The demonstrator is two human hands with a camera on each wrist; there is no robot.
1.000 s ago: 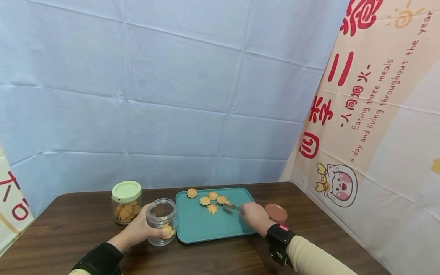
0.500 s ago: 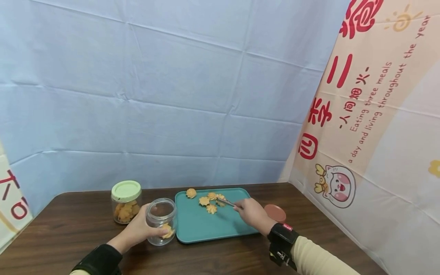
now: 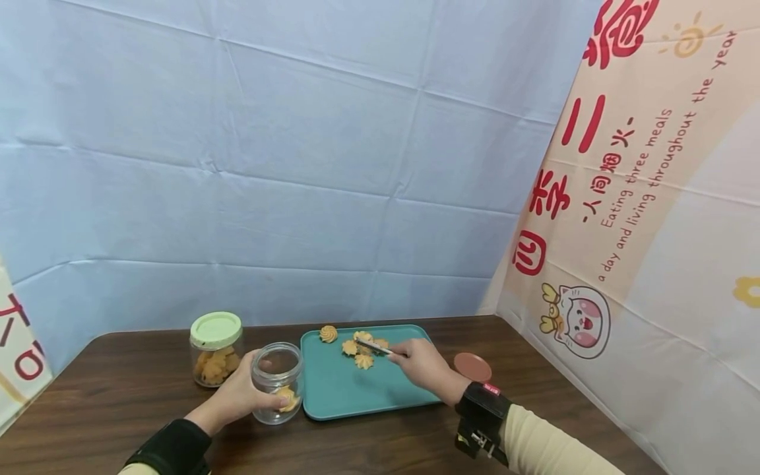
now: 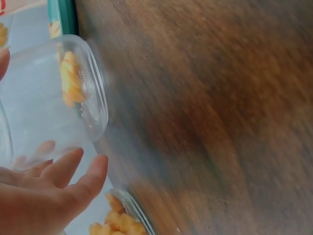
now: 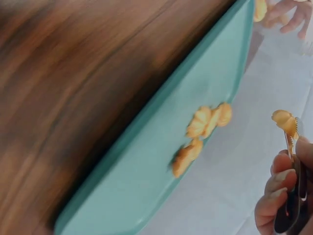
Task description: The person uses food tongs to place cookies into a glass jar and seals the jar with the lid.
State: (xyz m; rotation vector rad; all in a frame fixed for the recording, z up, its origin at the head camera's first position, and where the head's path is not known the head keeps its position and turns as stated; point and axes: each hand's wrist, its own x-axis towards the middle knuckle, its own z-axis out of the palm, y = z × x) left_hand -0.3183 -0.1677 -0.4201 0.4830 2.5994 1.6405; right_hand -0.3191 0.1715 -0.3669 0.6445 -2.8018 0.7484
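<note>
My left hand [image 3: 240, 392] grips a clear, lidless jar [image 3: 276, 371] from its left side. One swirled cookie [image 4: 71, 81] rests at the bottom of that jar in the left wrist view. Small serrated tongs [image 3: 374, 346] are in my right hand [image 3: 424, 363], fingers curled round the dark handle [image 5: 293, 210]. A cookie [image 5: 283, 121] is pinched between the tong tips, raised above the tray in the right wrist view. Several piped cookies [image 3: 364, 361] lie toward the back of the teal tray [image 3: 344, 396], one apart at its back left [image 3: 328, 334].
A second jar [image 3: 216, 363] with a pale green lid [image 3: 216, 330], holding several cookies, stands left of my left hand. A reddish-brown lid [image 3: 472, 367] lies right of the tray. Hanging cloth [image 3: 297, 198] borders the wooden table [image 3: 119, 389] at the back.
My right hand and the tongs have risen off the tray's right side and moved left, carrying a cookie. My left hand and its jar stay in place.
</note>
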